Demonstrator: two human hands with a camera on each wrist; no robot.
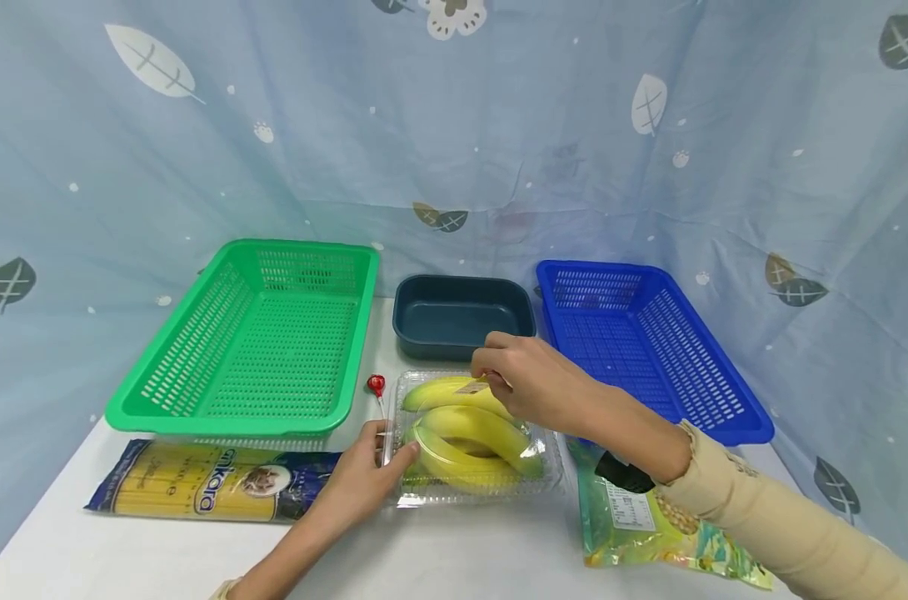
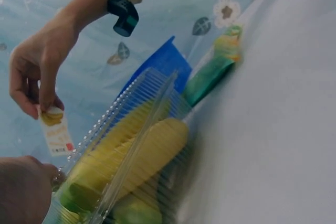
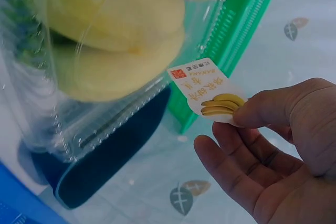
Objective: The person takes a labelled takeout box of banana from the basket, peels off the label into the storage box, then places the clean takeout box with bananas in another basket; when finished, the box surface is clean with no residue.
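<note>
A clear plastic clamshell box point(image 1: 550, 475) with several yellow bananas point(image 1: 472, 429) in it stands at the middle front of the table. My left hand point(image 1: 367, 471) grips the box's left edge, thumb over the top and fingers at the side. Above the box's far right part, my right hand point(image 1: 525, 375) pinches a small white label point(image 3: 194, 77) between thumb and fingertip. The label bears a banana picture and printed characters. In the left wrist view, the label point(image 2: 56, 135) hangs from the right fingertips beside the box's ridged wall point(image 2: 152, 95).
Behind the box stands a dark teal tub point(image 1: 461, 346). A green basket point(image 1: 274, 429) is left, a blue basket point(image 1: 754, 433) right. Front left lies a spaghetti pack point(image 1: 222, 483); a green-yellow bag point(image 1: 611, 542) lies under the right forearm. A red-topped stick point(image 1: 376, 384) lies beside the box.
</note>
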